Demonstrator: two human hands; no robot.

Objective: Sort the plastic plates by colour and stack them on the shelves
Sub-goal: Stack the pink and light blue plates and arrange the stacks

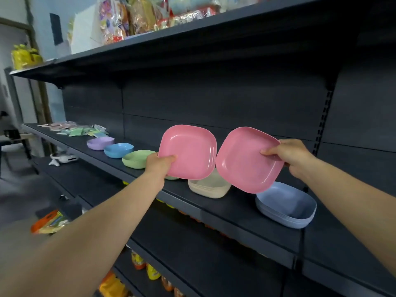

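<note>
Two pink plates (188,152) (246,159), tilted above the shelf (214,209), gripped one in each of the hands (159,165) (291,155)

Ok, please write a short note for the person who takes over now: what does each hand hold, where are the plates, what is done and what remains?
Left hand: grip on one pink plate by its lower left edge.
Right hand: grip on a second pink plate by its right rim.
Both are held tilted above the middle shelf.
Done: purple, blue, green, cream and grey-blue stacks stand in a row on that shelf.
Left: no pink stack is visible yet; probably join the two pink plates and set them down in a free spot on the shelf.
</note>
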